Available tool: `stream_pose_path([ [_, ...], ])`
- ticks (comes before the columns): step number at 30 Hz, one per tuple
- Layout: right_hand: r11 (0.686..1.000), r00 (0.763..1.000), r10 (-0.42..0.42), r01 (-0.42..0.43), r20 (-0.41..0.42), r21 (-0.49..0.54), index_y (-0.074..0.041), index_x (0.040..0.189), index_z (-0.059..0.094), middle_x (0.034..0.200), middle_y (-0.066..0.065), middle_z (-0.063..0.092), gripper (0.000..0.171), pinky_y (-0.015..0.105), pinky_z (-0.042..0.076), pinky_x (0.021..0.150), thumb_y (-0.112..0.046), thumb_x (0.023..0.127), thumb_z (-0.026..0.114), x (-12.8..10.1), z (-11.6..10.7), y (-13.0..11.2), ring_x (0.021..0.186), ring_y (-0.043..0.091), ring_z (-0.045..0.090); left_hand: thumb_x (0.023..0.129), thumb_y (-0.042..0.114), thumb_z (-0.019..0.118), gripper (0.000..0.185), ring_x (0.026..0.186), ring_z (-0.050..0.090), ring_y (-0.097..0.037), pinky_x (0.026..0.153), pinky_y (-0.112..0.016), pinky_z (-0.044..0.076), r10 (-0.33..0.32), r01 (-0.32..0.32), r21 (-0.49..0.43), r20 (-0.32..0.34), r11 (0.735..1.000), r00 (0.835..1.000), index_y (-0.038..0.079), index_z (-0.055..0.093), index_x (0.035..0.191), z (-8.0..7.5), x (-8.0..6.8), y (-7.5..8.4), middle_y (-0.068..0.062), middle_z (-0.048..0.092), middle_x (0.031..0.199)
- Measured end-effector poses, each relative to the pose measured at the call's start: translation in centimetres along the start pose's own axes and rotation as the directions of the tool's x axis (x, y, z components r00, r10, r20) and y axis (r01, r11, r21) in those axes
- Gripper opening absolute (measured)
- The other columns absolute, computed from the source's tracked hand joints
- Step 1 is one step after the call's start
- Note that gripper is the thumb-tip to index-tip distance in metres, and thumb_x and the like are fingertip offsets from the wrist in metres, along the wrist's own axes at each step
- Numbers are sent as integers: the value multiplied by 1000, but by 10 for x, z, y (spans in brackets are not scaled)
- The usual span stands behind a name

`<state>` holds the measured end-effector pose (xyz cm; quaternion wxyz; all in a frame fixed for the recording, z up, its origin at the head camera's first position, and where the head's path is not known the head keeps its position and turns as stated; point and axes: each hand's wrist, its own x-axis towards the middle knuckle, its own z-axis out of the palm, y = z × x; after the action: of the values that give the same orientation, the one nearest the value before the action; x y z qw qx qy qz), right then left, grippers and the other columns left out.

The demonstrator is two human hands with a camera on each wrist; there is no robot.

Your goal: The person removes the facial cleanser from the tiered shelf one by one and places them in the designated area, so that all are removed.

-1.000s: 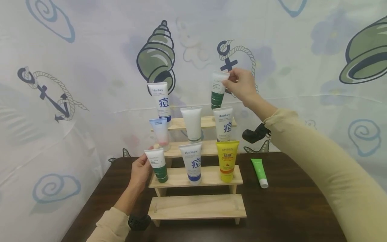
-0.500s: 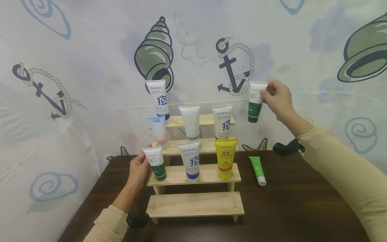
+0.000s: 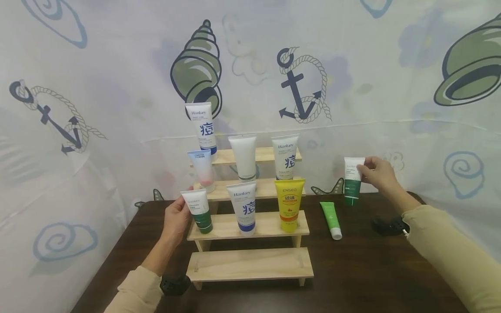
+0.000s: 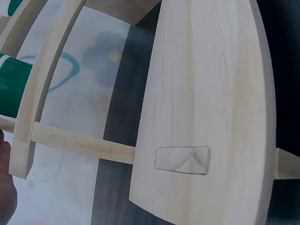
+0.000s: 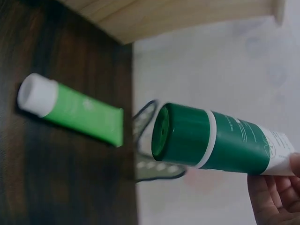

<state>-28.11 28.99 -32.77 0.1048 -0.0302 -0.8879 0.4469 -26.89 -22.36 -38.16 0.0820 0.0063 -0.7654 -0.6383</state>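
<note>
At the frame's right, the right hand [image 3: 377, 174] pinches a green-and-white tube [image 3: 352, 180], held off the desk [image 3: 352, 274]. This looks like the carrying step; next probably needs gentle lowering. Whether the left hand [image 3: 175, 219] grips anything is unclear.

Held green-and-white tube [image 3: 352, 181] swings right and down

One second ago the right hand [image 3: 379, 174] had this tube above the right end of the top shelf [image 3: 264, 154]; half a second ago, out beyond the stand [image 3: 250, 264], slightly lower. Now the fingers [image 3: 365, 171] have lowered it near the rear edge of the worktop [image 3: 372, 269], right of the bright green tube [image 3: 331, 220]. The right printed anchor [image 3: 296, 95], partly covered at first, shows whole.
</note>
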Motion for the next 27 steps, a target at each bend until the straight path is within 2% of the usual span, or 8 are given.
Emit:
stream_pose_path([
  [2,1000,1000,17,-17,24,-21,19,133,40,126,38,52,48,37,60,85,-19,103,43,-2,2,12,108,43,62,105,16,45,44,151,24,-25,124,-42,23,3,-3,3,0,1000,1000,-3,42,145,0,-1,0,-9,34,159],
  [4,998,999,26,-24,45,-51,19,131,41,123,38,55,47,36,62,81,-19,103,45,-3,5,24,100,37,66,104,16,45,44,151,24,-25,125,-42,23,4,-4,3,-4,1000,1000,-3,43,144,0,-1,-1,-9,34,159],
  [8,995,995,58,-52,76,-82,19,128,45,117,37,59,45,27,57,71,-17,102,49,-6,11,44,87,20,65,104,16,45,44,152,23,-25,125,-42,23,5,-5,4,-4,1000,1000,-3,43,144,-1,-1,-2,-9,33,159],
  [13,991,987,122,-115,108,-62,20,126,45,117,39,58,42,25,57,68,-14,100,51,-11,21,65,82,15,65,104,16,45,44,152,24,-25,125,-42,23,1,-1,1,-1,1000,1000,-3,43,144,-2,1,-2,-9,33,159],
  [16,987,978,158,-154,133,-41,20,128,44,119,40,56,43,30,60,71,-13,100,51,-13,27,75,83,15,66,104,16,45,44,152,23,-24,125,-42,22,-5,5,1,1,1000,1000,-2,43,144,-2,0,-2,-8,33,159],
  [21,982,970,187,-186,156,-26,21,129,42,121,39,54,45,39,61,81,-12,100,49,-14,34,85,91,25,68,104,15,45,44,153,20,-24,125,-42,21,-7,7,-3,8,1000,1000,-3,41,145,-3,0,-2,-8,31,160],
  [27,982,970,190,-188,150,-29,24,129,41,121,42,52,47,40,61,79,-11,98,51,-11,43,94,91,31,67,104,11,44,43,152,21,-25,125,-42,21,-15,15,-11,13,1000,1000,-5,41,144,-4,-2,-2,-9,31,160],
])
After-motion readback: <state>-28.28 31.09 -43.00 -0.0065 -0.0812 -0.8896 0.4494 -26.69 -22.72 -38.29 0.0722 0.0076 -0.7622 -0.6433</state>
